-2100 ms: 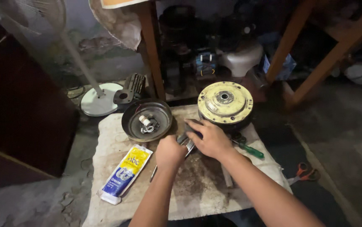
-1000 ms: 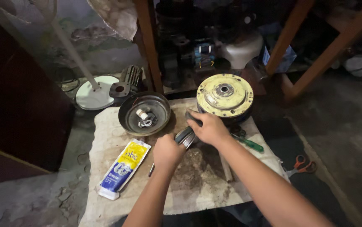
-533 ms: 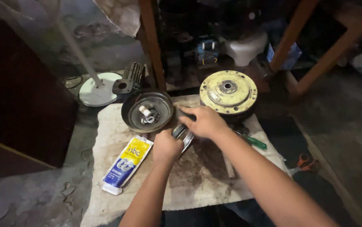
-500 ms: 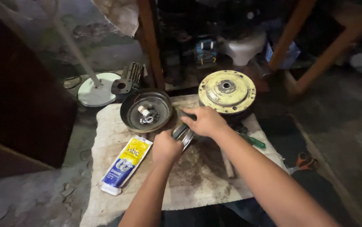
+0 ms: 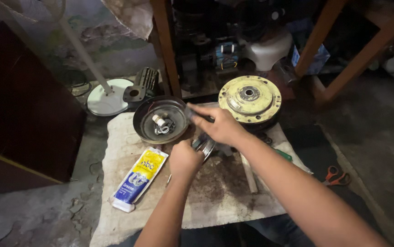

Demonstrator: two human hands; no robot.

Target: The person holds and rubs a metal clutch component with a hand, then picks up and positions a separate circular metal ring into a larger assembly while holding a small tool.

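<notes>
My left hand point(image 5: 184, 160) is closed around a small round metal part point(image 5: 205, 145) over a stained white cloth point(image 5: 124, 151). My right hand point(image 5: 216, 125) reaches across above it, its fingers pinched on a thin dark tool point(image 5: 192, 113) that points at the rim of a dark round metal pan point(image 5: 160, 120). The pan holds small white and metal pieces. Right of my hands sits a yellowish round motor housing point(image 5: 250, 98). A yellow and blue grease pouch point(image 5: 138, 179) lies on the cloth, left of my left forearm.
A green-handled screwdriver point(image 5: 283, 154) and a pale stick point(image 5: 250, 174) lie on the cloth at the right. Orange-handled scissors point(image 5: 335, 175) lie on the floor. A white fan base point(image 5: 107, 96), a dark cabinet point(image 5: 18, 114) and wooden legs point(image 5: 167, 45) stand around.
My right hand has moved left from the small metal part toward the dark pan, now with the thin tool in its fingers. My left hand stays on the metal part.
</notes>
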